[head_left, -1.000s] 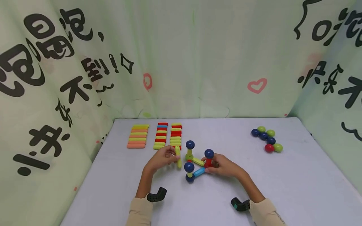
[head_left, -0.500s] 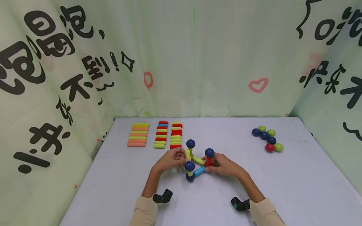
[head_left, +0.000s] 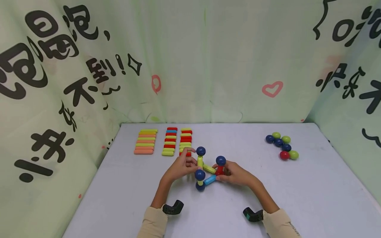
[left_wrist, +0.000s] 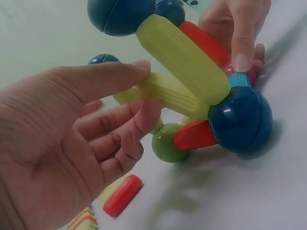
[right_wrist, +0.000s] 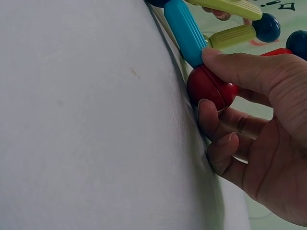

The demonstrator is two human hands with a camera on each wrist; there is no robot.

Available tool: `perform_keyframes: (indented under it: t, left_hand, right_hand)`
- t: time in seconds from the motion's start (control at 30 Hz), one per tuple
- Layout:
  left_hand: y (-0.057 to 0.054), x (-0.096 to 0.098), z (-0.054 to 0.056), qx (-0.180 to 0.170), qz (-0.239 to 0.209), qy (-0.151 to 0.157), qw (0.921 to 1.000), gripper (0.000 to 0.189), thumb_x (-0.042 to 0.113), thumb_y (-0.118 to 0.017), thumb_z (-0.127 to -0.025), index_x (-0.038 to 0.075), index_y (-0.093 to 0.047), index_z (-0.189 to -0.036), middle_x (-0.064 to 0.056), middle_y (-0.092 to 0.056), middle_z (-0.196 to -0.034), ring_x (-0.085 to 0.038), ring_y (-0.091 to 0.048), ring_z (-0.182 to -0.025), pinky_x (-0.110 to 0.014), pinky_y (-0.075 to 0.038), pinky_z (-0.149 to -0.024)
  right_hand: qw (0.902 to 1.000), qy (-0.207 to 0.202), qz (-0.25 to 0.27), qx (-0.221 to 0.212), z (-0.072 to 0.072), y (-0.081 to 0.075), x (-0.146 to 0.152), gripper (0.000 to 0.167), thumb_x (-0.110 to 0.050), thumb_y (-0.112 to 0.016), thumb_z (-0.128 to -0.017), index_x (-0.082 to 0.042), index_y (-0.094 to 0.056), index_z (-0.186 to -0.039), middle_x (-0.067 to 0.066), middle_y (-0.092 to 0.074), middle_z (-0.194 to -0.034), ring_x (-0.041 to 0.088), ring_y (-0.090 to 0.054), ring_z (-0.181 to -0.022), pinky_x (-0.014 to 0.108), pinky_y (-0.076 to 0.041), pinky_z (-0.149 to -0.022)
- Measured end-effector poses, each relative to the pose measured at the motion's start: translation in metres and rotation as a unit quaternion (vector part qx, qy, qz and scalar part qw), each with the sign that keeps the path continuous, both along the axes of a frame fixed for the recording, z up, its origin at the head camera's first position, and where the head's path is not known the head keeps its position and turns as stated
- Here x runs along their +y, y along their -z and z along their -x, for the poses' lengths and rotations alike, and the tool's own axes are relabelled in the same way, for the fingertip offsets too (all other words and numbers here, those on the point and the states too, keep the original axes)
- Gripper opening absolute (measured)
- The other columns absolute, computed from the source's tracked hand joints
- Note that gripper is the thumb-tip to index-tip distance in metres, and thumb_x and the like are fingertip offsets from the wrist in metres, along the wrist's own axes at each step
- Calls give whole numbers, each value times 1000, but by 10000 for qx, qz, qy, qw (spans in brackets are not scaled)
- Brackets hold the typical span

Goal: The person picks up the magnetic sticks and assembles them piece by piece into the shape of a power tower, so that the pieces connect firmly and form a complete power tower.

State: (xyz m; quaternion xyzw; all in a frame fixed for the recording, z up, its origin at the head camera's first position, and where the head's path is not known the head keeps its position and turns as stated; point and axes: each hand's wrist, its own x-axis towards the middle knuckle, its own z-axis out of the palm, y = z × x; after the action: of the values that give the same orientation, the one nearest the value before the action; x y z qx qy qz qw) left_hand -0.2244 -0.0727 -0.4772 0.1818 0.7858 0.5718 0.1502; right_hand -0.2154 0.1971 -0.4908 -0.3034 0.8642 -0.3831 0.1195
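Note:
A frame of rods and balls (head_left: 210,178) stands mid-table: three base balls joined by rods, with upright rods topped by dark blue balls (head_left: 200,151). My left hand (head_left: 182,168) pinches a yellow-green rod (left_wrist: 175,96) between thumb and fingers. The rod slants beside the front upright rod (left_wrist: 182,57), one end close to the front lower blue ball (left_wrist: 241,119); whether it touches is unclear. A green ball (left_wrist: 170,143) and red base rod (left_wrist: 196,135) lie behind. My right hand (head_left: 237,174) holds the red base ball (right_wrist: 206,88), its thumb against the light blue rod (right_wrist: 184,32).
Rows of orange and yellow rods (head_left: 145,145), plus red, yellow and blue ones (head_left: 169,142), lie at the back left. Another row (head_left: 186,138) lies just behind my left hand. Loose balls (head_left: 278,142) sit at the back right. A printed curtain (head_left: 226,66) encloses the table.
My left hand has carried the yellow-green rod rightward from beside the frame to between its front and back uprights. Its forefinger now reaches out near the back top ball. My right hand stays put.

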Motion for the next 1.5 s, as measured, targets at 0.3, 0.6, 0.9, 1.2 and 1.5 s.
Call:
perform_keyframes:
  t: [0.3,0.6,0.9,1.2,1.5]
  left_hand:
    - [-5,6,-1,570,341,73,9978,73,29,-73,-88,37,-33,-149,-7,-64,-86,-17,-64,-72,-24,-56,-74]
    - [-7,9,-2,707,550,-322,9955,63,27,-72,-89,30,-40,-143,-5,-64,-91,-14,-65,-74,-26,-57,-73]
    - [-6,-1,0,871,659,-405,9932,61,36,-68,-91,26,-41,-144,-4,-65,-92,-13,-64,-77,-25,-55,-74]
    - [3,-55,7,1232,1743,-2861,9341,21,19,-61,-97,9,-65,-115,-12,-63,-101,-23,-59,-94,-36,-54,-81]
    - [20,-111,6,1408,3858,-3339,8484,40,2,-60,-93,5,-58,-133,-22,-45,-140,-49,-39,-121,-60,-46,-90]
  right_hand:
    - [10000,-33,-43,14,0,-2,-1,42,-23,-73,-88,-4,-61,-123,-4,-51,-79,8,-45,-71,20,-38,-59]
    - [10000,-7,-24,-12,1,-1,-1,42,-23,-73,-88,-4,-61,-123,-4,-52,-80,8,-46,-73,20,-39,-59]
    - [10000,34,40,61,2,1,-2,40,-26,-72,-89,-5,-63,-121,-5,-51,-77,6,-46,-71,20,-38,-59]
    - [10000,-96,15,-15,2,1,-3,37,-23,-68,-92,-4,-62,-123,0,-63,-95,7,-46,-78,20,-39,-64]
    - [9997,-159,67,-159,2,3,2,34,-22,-65,-94,-5,-61,-123,3,-62,-101,9,-46,-82,22,-38,-66]
